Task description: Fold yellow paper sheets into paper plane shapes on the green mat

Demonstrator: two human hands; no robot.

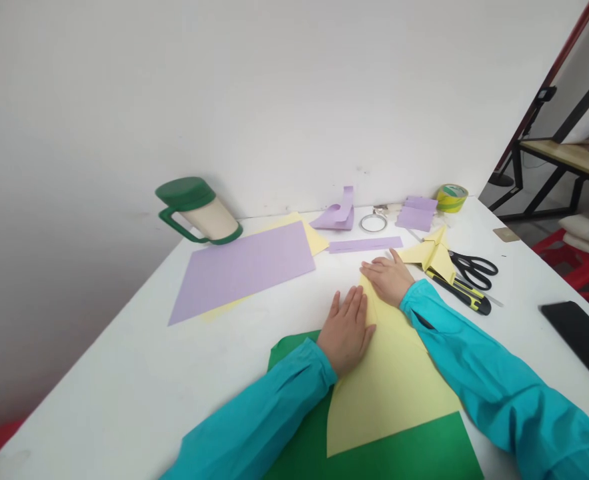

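A yellow sheet of paper [389,380], folded to a point at its far end, lies partly over a green sheet [414,453]. My left hand [347,330] rests flat along the paper's left folded edge with its fingers stretched out. At the pointed tip, my right hand [387,277] presses down, fingers extended and palm low. Just beyond the right hand sits a folded yellow paper plane [431,253]. Beside it are black-handled scissors [474,269] and a black and yellow utility knife [459,293]. The paper under both palms is hidden.
Purple sheets [249,270] over yellow paper lie left, near a green-lidded mug [201,210]. Toward the wall are a purple strip [365,245], a curled purple piece [337,217], a ring [373,223], folded purple paper [417,213] and a tape roll [451,198]. A black flat object [581,340] lies right.
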